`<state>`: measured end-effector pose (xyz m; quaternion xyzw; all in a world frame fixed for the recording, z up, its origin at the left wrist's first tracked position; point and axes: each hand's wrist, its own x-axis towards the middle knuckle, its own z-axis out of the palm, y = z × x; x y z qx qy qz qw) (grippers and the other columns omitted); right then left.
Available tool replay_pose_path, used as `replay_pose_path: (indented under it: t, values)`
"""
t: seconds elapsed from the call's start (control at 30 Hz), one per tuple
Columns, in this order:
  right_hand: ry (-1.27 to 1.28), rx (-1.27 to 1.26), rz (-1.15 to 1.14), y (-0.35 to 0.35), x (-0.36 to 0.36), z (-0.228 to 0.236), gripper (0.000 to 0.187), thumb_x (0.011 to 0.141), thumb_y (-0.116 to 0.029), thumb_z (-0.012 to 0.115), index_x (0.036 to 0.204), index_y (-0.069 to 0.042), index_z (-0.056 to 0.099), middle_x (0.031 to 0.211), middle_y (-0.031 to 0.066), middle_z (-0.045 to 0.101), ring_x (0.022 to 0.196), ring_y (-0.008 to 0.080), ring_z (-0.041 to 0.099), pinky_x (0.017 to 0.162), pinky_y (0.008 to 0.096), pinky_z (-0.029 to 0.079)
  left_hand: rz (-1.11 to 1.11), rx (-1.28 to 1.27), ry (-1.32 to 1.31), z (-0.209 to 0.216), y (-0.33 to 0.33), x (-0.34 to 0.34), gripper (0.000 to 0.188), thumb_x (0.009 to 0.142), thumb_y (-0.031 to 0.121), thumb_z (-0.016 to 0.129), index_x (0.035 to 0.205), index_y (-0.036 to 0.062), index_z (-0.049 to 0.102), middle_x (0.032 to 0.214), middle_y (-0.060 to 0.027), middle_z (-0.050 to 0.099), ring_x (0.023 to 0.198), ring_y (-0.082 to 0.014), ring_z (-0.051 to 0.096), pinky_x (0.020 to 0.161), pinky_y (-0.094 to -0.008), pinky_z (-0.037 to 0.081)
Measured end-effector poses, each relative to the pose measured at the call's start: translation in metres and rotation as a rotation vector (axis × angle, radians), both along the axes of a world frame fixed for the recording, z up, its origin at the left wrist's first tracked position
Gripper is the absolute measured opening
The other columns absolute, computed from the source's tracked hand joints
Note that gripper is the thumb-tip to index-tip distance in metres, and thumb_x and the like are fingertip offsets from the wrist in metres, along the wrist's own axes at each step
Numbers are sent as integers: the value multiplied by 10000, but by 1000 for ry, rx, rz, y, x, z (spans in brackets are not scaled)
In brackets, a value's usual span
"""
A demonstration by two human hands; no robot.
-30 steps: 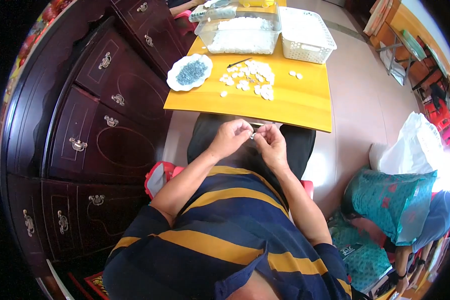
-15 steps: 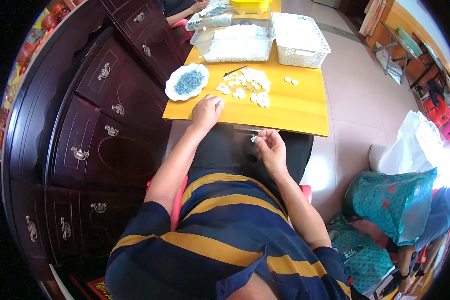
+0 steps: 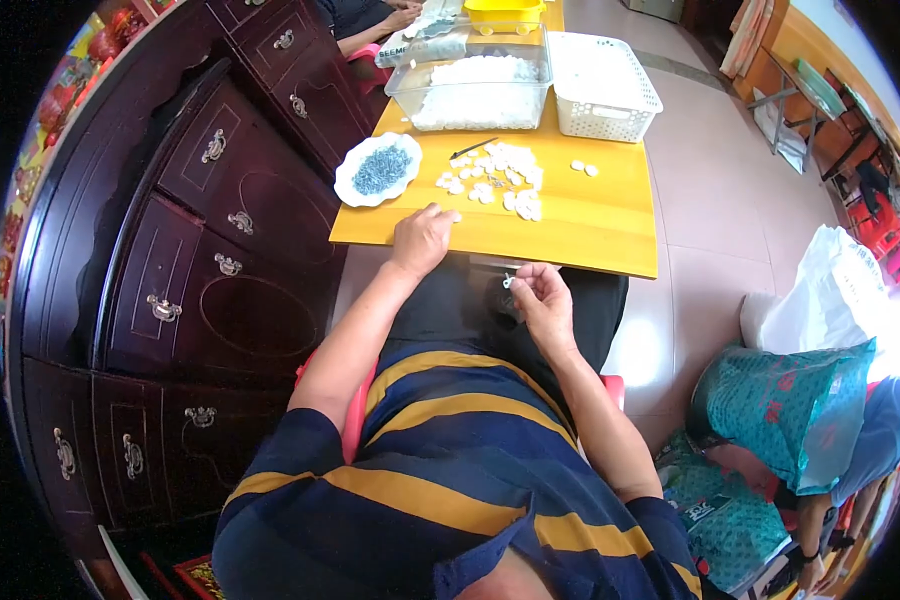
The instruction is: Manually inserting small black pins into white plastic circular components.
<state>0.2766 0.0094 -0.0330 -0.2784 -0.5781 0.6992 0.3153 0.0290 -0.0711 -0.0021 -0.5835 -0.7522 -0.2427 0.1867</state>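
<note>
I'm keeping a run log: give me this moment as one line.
left hand: at near edge of table | right hand: pinching small white piece | on table: loose white discs, scalloped dish

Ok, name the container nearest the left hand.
The scalloped white dish of grey-blue pieces; the clear bin, white basket and yellow tub all stand farther from that hand.

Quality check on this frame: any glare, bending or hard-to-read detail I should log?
Head view: the dark cabinet bows toward the left rim, corners black; head view: glare on the floor, the white bag washing out toward its right edge; head view: the small white piece in the right hand too tiny to read finely.
</note>
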Motion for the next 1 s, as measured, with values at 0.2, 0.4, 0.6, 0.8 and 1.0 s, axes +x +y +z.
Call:
replay_pose_path:
  t: [0.2, 0.4, 0.6, 0.8, 1.0]
  values:
    - [-18, 35, -17, 2, 0, -4, 147, 946, -77, 693, 1081, -26, 663, 903, 31, 680, 827, 111, 628, 785, 272, 518, 12, -34, -35, 6, -1, 10, 84, 909, 161, 708, 969, 126, 755, 883, -97, 685, 813, -329, 702, 707, -437, 567]
    - [-1, 40, -12, 2, -1, -5, 142, 950, -84, 696, 1077, -31, 662, 880, 22, 676, 802, 106, 624, 750, 270, 517, 5, 49, -243, -4, 6, 1, 115, 897, 217, 741, 910, 103, 732, 865, -105, 694, 793, -328, 696, 701, -438, 555]
    - [-2, -17, 31, 0, 0, 4, 96, 994, -57, 686, 1050, -91, 616, 839, -58, 606, 688, 28, 547, 583, 178, 427, 73, -79, -350, 0, 11, -2, 156, 892, 201, 749, 930, 68, 676, 895, -107, 704, 825, -307, 695, 731, -426, 551]
    - [18, 17, 28, 1, -1, 0, 114, 981, -35, 692, 1059, -77, 620, 851, -50, 607, 700, 39, 547, 612, 187, 451, 43, -101, -261, -3, 9, 4, 173, 905, 218, 725, 911, 83, 617, 904, -107, 677, 886, -348, 685, 755, -482, 542]
    - [2, 24, 35, 0, -1, 4, 105, 986, -24, 679, 1064, -64, 622, 868, -39, 609, 714, 46, 551, 646, 193, 472, -38, 30, -401, 1, 1, 10, 111, 921, 141, 723, 910, 65, 643, 847, -106, 705, 785, -282, 709, 692, -402, 556]
